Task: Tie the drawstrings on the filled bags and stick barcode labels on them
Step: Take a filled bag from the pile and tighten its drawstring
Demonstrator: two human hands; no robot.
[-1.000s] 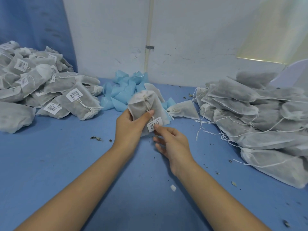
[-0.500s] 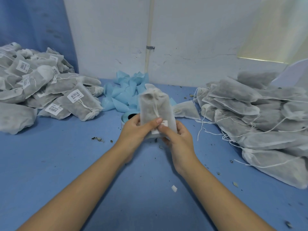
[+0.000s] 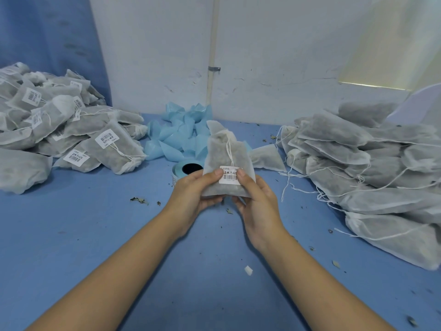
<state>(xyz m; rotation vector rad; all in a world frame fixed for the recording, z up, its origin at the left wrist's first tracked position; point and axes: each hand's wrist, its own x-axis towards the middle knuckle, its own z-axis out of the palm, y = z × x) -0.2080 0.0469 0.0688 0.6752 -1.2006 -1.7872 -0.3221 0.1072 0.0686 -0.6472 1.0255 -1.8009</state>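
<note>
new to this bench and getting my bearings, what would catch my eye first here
First, the filled bag held upright at the centre by the left hand and right hand, both thumbs pressing a barcode label onto its lower front. Next, two heaps on the blue table: labelled bags at the left, unlabelled bags at the right. Behind the held bag lie crumpled blue scraps.
</note>
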